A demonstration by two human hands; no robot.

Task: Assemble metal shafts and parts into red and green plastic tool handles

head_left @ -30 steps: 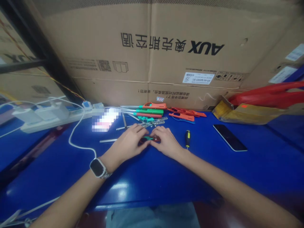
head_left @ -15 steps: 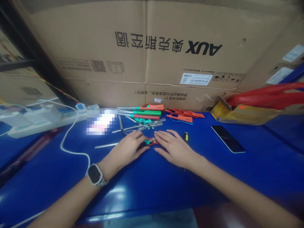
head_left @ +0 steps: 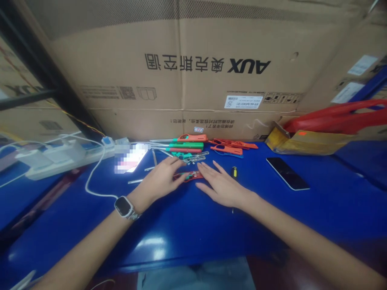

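A red lighter casing with teal and metal parts inside (head_left: 194, 175) lies on the blue table between my hands. My left hand (head_left: 165, 177), with a watch on the wrist, grips its left end between thumb and fingers. My right hand (head_left: 222, 183) rests at its right end, fingers spread, fingertips touching the part. Behind them lie long-nosed lighters, an orange one (head_left: 193, 137) and a green one (head_left: 190, 145), with clear and teal inner parts (head_left: 198, 158). Orange-red casings (head_left: 226, 150) lie to their right.
A black and yellow screwdriver (head_left: 234, 172) is just right of my right hand, and a phone (head_left: 287, 173) lies farther right. At left are a lit phone (head_left: 133, 158) and a white power strip (head_left: 69, 161). A large carton (head_left: 196, 88) stands behind the table (head_left: 211, 229).
The view has shifted slightly. My left fingers have moved a little off the casing, so more of its red left part shows. My right hand stays at the right end.
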